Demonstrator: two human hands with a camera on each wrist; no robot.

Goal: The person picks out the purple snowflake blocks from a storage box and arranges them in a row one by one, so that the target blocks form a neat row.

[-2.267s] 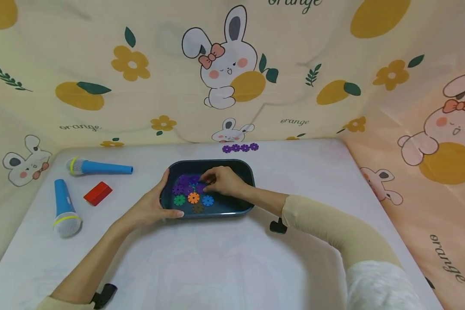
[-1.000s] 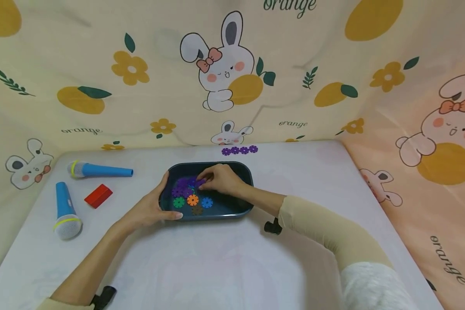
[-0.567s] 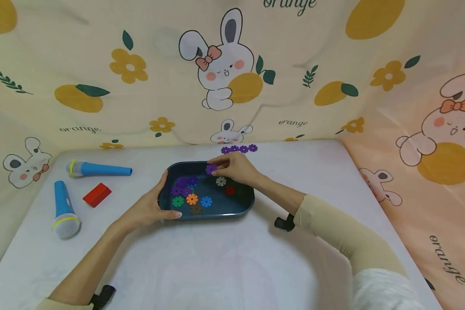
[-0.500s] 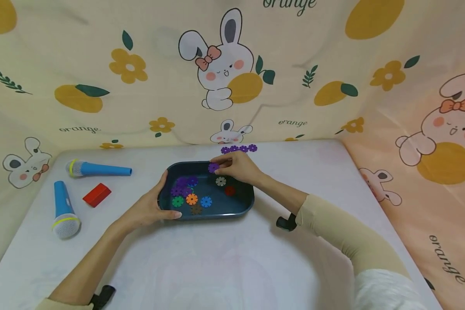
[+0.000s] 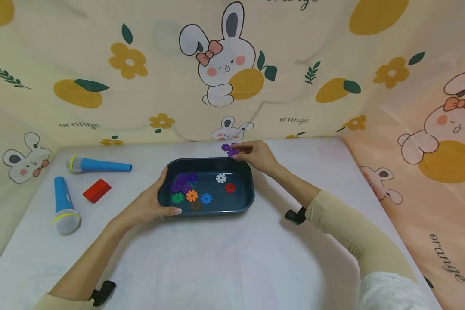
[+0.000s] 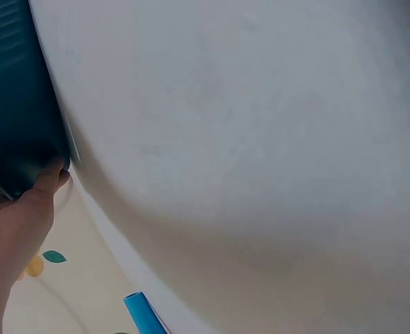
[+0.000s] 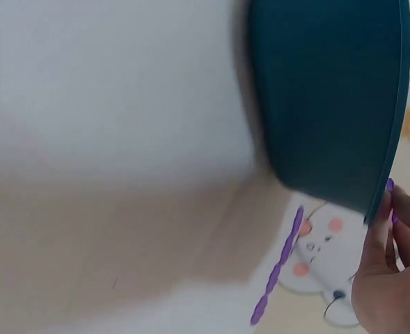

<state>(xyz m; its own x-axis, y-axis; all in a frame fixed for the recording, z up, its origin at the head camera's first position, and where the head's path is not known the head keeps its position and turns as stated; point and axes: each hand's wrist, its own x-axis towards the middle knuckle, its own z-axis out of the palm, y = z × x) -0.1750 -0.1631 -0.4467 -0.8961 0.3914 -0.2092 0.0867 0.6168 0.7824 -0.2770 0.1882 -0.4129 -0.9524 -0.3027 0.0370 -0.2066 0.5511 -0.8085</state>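
My left hand [image 5: 149, 200] grips the left end of a dark blue tray [image 5: 232, 211], thumb at the near corner. In the left wrist view its thumb lies on the tray's rim. My right hand [image 5: 259, 156] pinches a purple snowflake disc [image 5: 232, 153] between thumb and fingers, just beyond the tray's far rim. Past it, a row of purple discs [image 7: 278, 268] lies on the table, mostly hidden behind the hand in the head view. Inside the tray are a cluster of purple discs [image 5: 182, 183] and green [image 5: 178, 198], orange [image 5: 191, 196], blue [image 5: 206, 198], brown, white [image 5: 221, 178] and red [image 5: 230, 187] ones.
Two blue toy microphones lie at the left of the white table: one sideways [image 5: 104, 165], one pointing toward me [image 5: 63, 196]. Between them and the tray sits a red block [image 5: 97, 190]. A printed cloth [image 5: 155, 94] hangs behind the table.
My right hand has lifted a purple disc from the cluster and carried it right and away from me, over the far rim. The white and red discs came into view. My left hand stays on the tray.
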